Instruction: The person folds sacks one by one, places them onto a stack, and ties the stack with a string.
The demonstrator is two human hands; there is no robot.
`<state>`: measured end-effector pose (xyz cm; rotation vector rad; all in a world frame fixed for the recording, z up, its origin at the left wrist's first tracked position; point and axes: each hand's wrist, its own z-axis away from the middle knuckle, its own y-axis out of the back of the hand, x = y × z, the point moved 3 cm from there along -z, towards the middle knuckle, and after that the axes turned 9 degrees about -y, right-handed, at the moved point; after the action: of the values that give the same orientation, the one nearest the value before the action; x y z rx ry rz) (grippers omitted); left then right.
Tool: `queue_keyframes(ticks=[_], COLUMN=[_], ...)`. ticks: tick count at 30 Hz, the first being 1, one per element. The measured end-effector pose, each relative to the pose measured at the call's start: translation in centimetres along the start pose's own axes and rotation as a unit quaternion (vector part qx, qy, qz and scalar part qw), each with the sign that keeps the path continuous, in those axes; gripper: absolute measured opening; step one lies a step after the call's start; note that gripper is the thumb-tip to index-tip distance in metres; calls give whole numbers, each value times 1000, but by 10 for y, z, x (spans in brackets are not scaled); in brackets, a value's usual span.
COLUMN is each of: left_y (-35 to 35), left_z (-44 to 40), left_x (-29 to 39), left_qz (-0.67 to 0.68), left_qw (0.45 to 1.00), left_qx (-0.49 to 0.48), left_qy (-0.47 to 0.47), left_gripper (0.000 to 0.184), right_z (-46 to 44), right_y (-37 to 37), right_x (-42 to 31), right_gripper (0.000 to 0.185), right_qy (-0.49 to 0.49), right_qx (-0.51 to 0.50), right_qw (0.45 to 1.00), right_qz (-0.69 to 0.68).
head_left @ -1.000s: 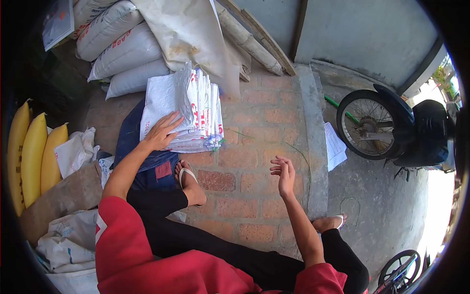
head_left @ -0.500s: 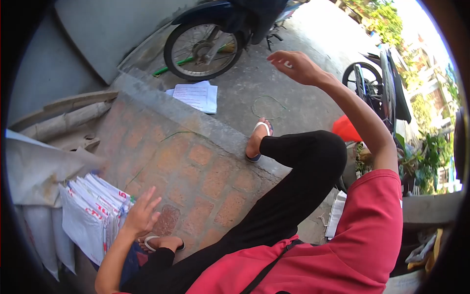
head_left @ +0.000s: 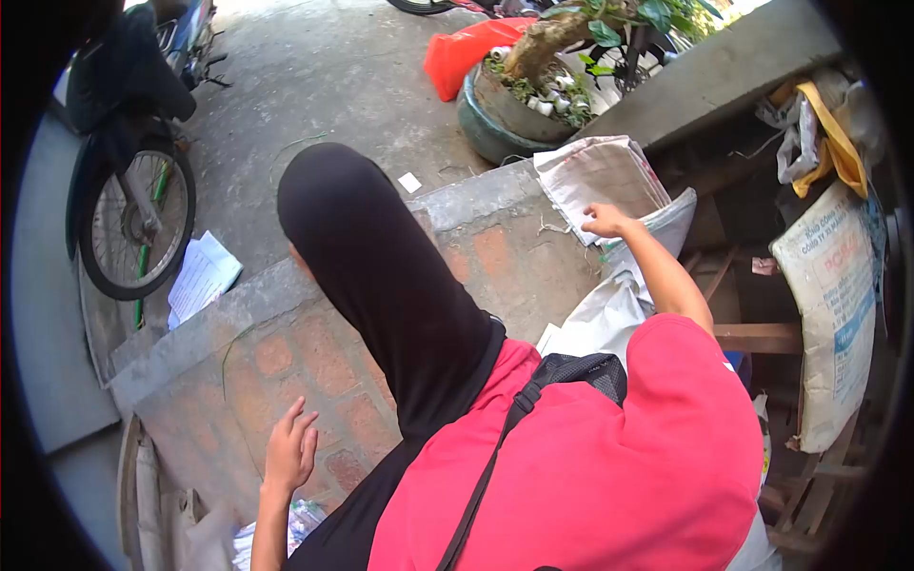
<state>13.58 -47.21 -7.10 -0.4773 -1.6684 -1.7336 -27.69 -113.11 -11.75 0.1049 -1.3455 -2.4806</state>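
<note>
Beside the brick floor (head_left: 362, 419), near the planter (head_left: 476, 124), the folded sacks (head_left: 602, 176) look loosely layered, so they could fan apart if I caught only the top one. Their far end points toward the planter; the long axis seems to slant back toward my right side, though the near end is partly hidden. My right hand (head_left: 602, 223) curls over them, grip unclear; my left hand (head_left: 290, 447) hangs open, holding nothing.
</note>
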Motion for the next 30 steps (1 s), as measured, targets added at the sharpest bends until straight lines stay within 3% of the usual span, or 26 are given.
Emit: queue_keyframes(ticks=[3, 6, 9, 12, 15, 19, 24, 28, 30], left_y=[-1, 8, 13, 11, 3, 6, 10, 15, 16], left_z=[-24, -33, -29, -18, -5, -5, 0, 2, 1], left_x=[-9, -26, -40, -49, -51, -38, -36, -35, -33], left_qz=[-12, -21, -18, -10, -4, 4, 3, -11, -21], left_qw=[997, 998, 999, 999, 998, 997, 998, 998, 998], left_qx=[-56, -47, -32, -29, -40, -41, -15, -14, -1], left_qy=[-43, -30, 2, 26, 43, 59, 62, 65, 64], left_gripper=[24, 23, 22, 21, 22, 23, 23, 21, 21], right_z=[10, 14, 44, 35, 38, 26, 37, 28, 18], right_y=[-39, -31, 15, 16, 3, -39, -36, -36, -39], right_x=[58, 83, 77, 108, 125, 155, 140, 131, 135], right_gripper=[58, 55, 47, 50, 53, 73, 88, 90, 74], right_qy=[-149, -195, -249, -380, -505, -468, -444, -459, -463], right_qx=[25, 240, 366, 369, 144, 83, 111, 101, 109], right_qw=[984, 919, 847, 806, 786, 821, 841, 836, 831], right_qz=[-99, -245, -294, -263, -326, -317, -287, -283, -287])
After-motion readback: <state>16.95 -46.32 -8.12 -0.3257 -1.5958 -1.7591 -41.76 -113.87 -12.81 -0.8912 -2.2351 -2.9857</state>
